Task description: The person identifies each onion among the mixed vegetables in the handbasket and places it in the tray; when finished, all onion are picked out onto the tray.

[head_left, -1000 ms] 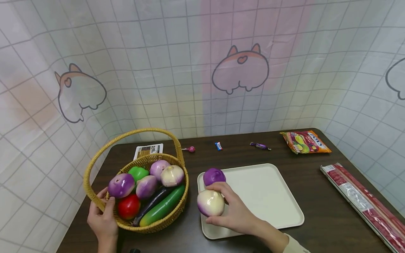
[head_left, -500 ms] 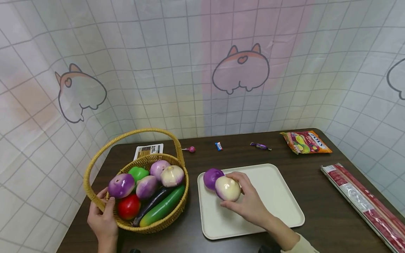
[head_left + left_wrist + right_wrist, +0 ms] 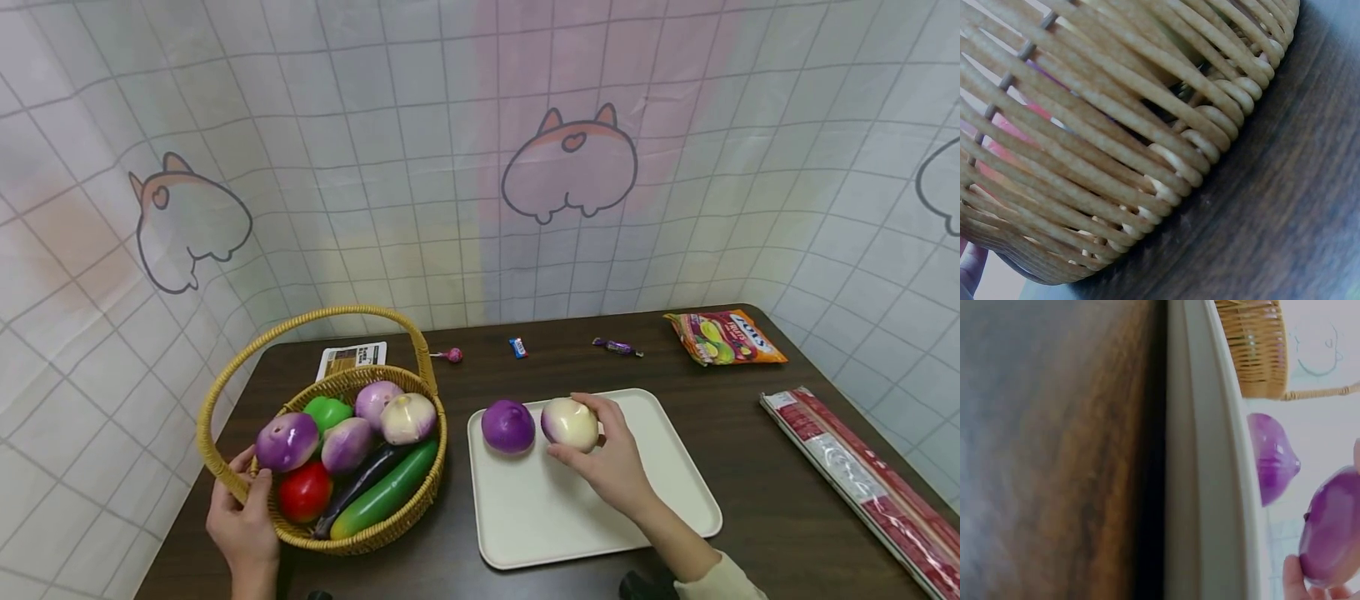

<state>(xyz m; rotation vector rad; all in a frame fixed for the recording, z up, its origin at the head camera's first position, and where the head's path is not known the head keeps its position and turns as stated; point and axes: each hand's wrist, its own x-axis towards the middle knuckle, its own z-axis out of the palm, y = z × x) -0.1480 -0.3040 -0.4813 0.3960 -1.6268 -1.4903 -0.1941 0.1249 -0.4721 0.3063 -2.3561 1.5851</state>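
My left hand [image 3: 246, 521] grips the left rim of the wicker basket [image 3: 405, 523] at the foot of its handle. Inside lie a tomato [image 3: 305, 492], a green pepper [image 3: 327, 411], an eggplant [image 3: 364, 490], a cucumber [image 3: 386, 500] and several purple and whitish onions [image 3: 288, 441]. With thumb and fingers, my right hand [image 3: 617, 458] holds a white-and-purple onion [image 3: 564, 425] over the back of the cream tray [image 3: 555, 517]. Just left of it, a deep purple onion [image 3: 508, 427] sits on the tray. The left wrist view shows mostly basket weave [image 3: 1116, 112].
Along the table's back lie a printed card [image 3: 352, 358], a lollipop [image 3: 452, 354], a small blue candy [image 3: 518, 347] and a purple-wrapped candy [image 3: 618, 346]. At right are an orange candy bag [image 3: 724, 337] and a long red package [image 3: 862, 483]. A patterned curtain [image 3: 420, 167] hangs behind.
My right hand has carried the white-and-purple onion rightward and toward the back, from in front of the purple onion to its right side. The left hand and basket have stayed still.
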